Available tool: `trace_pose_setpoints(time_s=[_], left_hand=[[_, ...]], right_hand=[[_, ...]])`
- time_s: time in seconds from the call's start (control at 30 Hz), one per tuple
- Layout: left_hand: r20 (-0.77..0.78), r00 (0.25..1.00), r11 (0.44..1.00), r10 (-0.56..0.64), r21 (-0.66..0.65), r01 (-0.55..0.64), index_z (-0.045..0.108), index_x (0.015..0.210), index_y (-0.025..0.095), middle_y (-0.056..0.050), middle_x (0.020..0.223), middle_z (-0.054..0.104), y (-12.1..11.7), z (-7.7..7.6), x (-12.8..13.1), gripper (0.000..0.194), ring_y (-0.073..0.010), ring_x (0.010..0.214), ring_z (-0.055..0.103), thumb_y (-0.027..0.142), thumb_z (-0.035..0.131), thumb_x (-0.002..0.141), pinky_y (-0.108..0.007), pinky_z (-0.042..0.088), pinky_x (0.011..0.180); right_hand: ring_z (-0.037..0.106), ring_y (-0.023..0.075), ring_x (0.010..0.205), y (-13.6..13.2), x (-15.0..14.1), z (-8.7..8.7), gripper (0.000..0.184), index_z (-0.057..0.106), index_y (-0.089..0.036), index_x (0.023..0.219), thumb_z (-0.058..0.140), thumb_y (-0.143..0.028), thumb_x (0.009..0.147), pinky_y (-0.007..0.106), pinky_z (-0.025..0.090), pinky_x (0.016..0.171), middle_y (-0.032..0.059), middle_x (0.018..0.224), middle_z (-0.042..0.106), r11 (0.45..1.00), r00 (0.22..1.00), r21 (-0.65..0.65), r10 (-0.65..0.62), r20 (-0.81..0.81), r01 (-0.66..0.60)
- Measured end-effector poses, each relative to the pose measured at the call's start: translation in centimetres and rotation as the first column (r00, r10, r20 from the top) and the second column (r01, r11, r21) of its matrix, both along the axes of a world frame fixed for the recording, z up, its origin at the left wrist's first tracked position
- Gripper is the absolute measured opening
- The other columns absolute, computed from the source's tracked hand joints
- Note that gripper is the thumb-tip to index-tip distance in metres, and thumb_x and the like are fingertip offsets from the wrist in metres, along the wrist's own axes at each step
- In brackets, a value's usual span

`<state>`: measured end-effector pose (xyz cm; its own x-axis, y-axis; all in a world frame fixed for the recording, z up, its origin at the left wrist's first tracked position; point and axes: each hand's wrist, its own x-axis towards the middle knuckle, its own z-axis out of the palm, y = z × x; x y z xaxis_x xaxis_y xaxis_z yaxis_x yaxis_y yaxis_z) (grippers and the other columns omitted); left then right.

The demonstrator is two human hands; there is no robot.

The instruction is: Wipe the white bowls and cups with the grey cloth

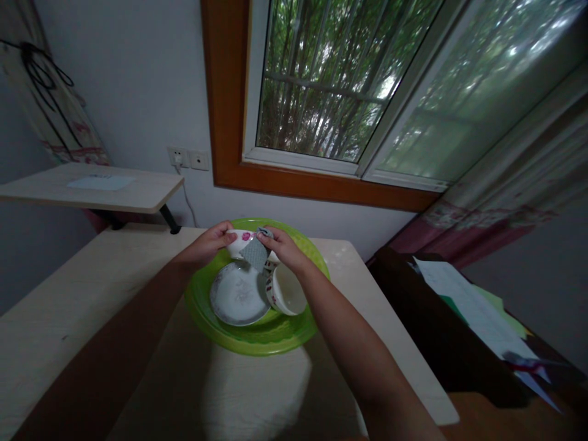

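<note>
My left hand [215, 239] grips the rim of a white bowl [239, 243] with a pink flower print, held up over the far side of a green plastic basin [257, 346]. A grey cloth [254, 253] is pinched in my right hand [278, 243] and hangs against the bowl's right side. In the basin below lies a white plate [239, 294] with a faint floral pattern. Beside it, another white bowl [288, 290] with a printed outside rests tipped on its side, its opening toward the right. Part of a further printed dish behind it is mostly hidden.
The basin stands on a pale wooden table [390, 343] against the wall. At the left is a raised shelf [151, 193] with a paper [101, 182] on it. Papers [473, 306] lie on dark furniture at the right. A plugged-in socket [178, 157] is on the wall beneath the window's left.
</note>
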<state>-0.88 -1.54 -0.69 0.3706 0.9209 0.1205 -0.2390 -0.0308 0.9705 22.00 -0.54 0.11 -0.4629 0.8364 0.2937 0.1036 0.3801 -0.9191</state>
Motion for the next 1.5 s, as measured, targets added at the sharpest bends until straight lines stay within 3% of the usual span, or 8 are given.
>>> trace_pose_setpoints(time_s=[0.23,0.4,0.53,0.63,0.93,1.17,1.5], left_hand=[[-0.055,0.998,0.999,-0.003,0.039,0.006,0.05,0.078,0.019,0.001,0.07,0.057,-0.2,0.4,-0.2,0.031,-0.0116,0.061,0.052,0.036,0.075,0.074,-0.02,0.038,0.054],[-0.224,0.973,0.98,0.058,0.197,-0.013,0.053,0.078,0.018,0.002,0.07,0.053,0.0,0.6,-0.1,0.031,-0.0119,0.064,0.049,0.039,0.075,0.074,-0.021,0.036,0.057],[-0.446,0.864,0.899,0.234,0.438,-0.018,0.057,0.074,0.016,0.001,0.076,0.051,0.9,0.2,-0.2,0.032,-0.0142,0.072,0.048,0.042,0.075,0.07,-0.025,0.038,0.065],[-0.497,0.814,0.839,0.3,0.544,0.022,0.06,0.075,0.016,0.0,0.08,0.051,1.3,-0.1,-0.3,0.032,-0.016,0.078,0.05,0.047,0.071,0.074,-0.028,0.04,0.072],[-0.415,0.875,0.886,0.251,0.463,-0.034,0.056,0.08,0.017,0.001,0.079,0.049,1.0,-0.3,-0.5,0.034,-0.0141,0.073,0.048,0.048,0.07,0.075,-0.026,0.039,0.064],[-0.387,0.9,0.925,0.202,0.377,-0.046,0.053,0.082,0.018,0.003,0.072,0.048,0.6,0.1,-0.5,0.034,-0.0125,0.067,0.046,0.047,0.07,0.075,-0.024,0.036,0.057],[-0.418,0.869,0.887,0.263,0.46,-0.047,0.056,0.079,0.017,0.001,0.079,0.05,0.8,0.1,-0.4,0.032,-0.0145,0.073,0.049,0.045,0.071,0.074,-0.026,0.039,0.064]], right_hand=[[0.045,0.0122,0.065,-0.5,-0.4,0.2,0.042,0.052,-0.02,0.075,0.058,-0.06,0.086,0.024,0.036,0.059,-0.0036,0.069,0.047,0.999,0.996,0.033,0.008,0.084,-0.01],[0.044,0.0116,0.064,-0.8,-0.7,0.4,0.04,0.051,-0.02,0.072,0.056,-0.055,0.088,0.022,0.033,0.057,-0.004,0.067,0.046,0.991,0.984,0.134,-0.023,0.177,-0.001],[0.045,0.0116,0.066,-0.9,-1.0,0.4,0.036,0.053,-0.019,0.073,0.055,-0.05,0.091,0.022,0.034,0.061,-0.0035,0.068,0.049,0.97,0.963,0.241,-0.045,0.267,-0.021],[0.046,0.0118,0.067,-0.9,-1.2,0.3,0.035,0.054,-0.019,0.074,0.055,-0.048,0.092,0.023,0.035,0.062,-0.0031,0.069,0.051,0.964,0.96,0.262,-0.038,0.277,-0.037],[0.046,0.0121,0.068,-1.0,-0.7,1.1,0.031,0.053,-0.019,0.073,0.056,-0.044,0.091,0.023,0.034,0.062,-0.0031,0.07,0.049,0.976,0.972,0.213,-0.01,0.235,-0.042],[0.049,0.0132,0.072,-0.5,-0.1,0.7,0.028,0.058,-0.018,0.08,0.059,-0.045,0.088,0.023,0.037,0.064,-0.0021,0.075,0.053,0.987,0.984,0.15,0.022,0.179,-0.05],[0.044,0.012,0.066,-0.9,-1.0,0.8,0.029,0.05,-0.02,0.072,0.059,-0.044,0.086,0.023,0.032,0.06,-0.0038,0.068,0.046,0.99,0.981,0.142,-0.052,0.189,0.025]])
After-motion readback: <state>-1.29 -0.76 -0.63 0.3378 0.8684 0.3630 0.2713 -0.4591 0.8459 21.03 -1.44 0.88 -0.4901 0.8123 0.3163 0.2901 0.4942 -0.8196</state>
